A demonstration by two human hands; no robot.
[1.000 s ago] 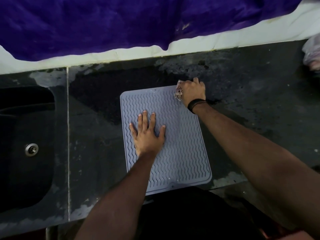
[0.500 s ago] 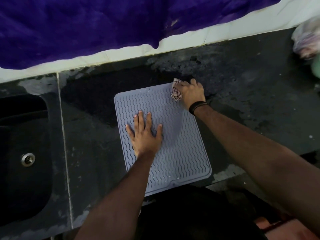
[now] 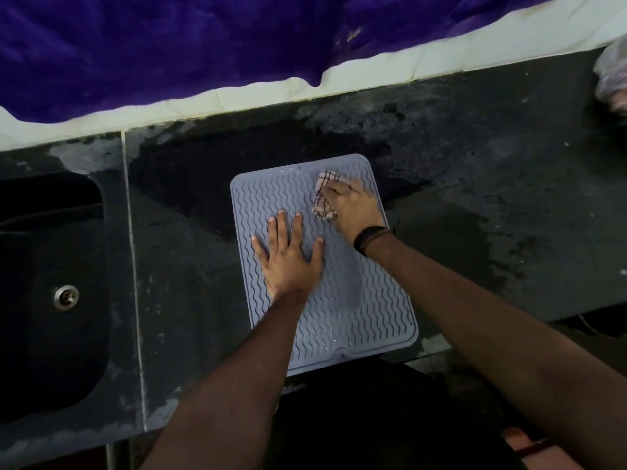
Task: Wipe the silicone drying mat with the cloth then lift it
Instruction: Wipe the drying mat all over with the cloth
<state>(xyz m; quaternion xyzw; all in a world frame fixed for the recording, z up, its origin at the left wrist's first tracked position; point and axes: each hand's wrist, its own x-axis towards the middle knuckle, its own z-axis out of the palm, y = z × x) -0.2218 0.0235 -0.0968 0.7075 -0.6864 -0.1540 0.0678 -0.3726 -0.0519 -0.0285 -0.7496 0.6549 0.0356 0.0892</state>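
Note:
A pale grey-blue silicone drying mat (image 3: 366, 300) with wavy ridges lies flat on the dark counter, its near edge hanging slightly over the counter's front. My left hand (image 3: 288, 259) presses flat on the mat's left half, fingers spread. My right hand (image 3: 353, 206) is closed on a bunched checked cloth (image 3: 324, 198) and rests on the mat's far right part. A black band circles my right wrist.
The dark wet-stained counter (image 3: 492, 205) spreads to the right. A black sink (image 3: 51, 293) with a metal drain (image 3: 66, 297) sits at the left. Purple fabric (image 3: 203, 39) hangs over the white wall edge behind. A pale bundle (image 3: 612, 76) lies at far right.
My right hand has drawn the cloth from the mat's far right corner inward and toward me over the mat. My left hand stays flat on the mat.

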